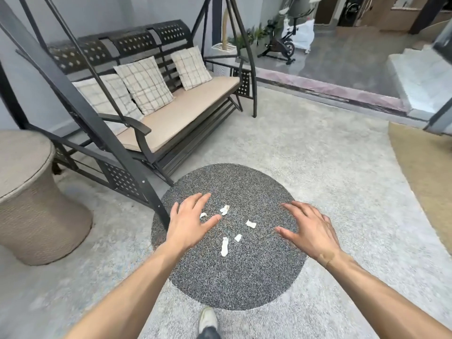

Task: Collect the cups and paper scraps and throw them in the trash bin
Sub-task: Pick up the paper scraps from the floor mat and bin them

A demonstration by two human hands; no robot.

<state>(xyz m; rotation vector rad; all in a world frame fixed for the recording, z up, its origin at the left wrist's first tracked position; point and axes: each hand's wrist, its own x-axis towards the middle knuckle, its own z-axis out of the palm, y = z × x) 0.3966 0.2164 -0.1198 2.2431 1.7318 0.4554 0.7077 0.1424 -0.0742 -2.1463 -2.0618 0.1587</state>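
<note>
Several white paper scraps lie on a round dark speckled mat (pixel 232 277) on the floor: a long one (pixel 224 246), a small one (pixel 238 238), one to the right (pixel 251 224), one farther back (pixel 224 209) and one (pixel 203 215) just beside my left fingers. My left hand (pixel 189 223) hovers over the mat's left part with fingers spread and holds nothing. My right hand (pixel 308 230) hovers over the mat's right part, fingers spread, also empty. No cup and no trash bin are in view.
A dark metal swing bench (pixel 171 118) with plaid cushions stands at the back left, its frame leg reaching the mat's edge. A round wicker table (pixel 29 199) stands at the left. My shoe (pixel 208 319) is just below the mat. An exercise bike (pixel 283 45) stands far back.
</note>
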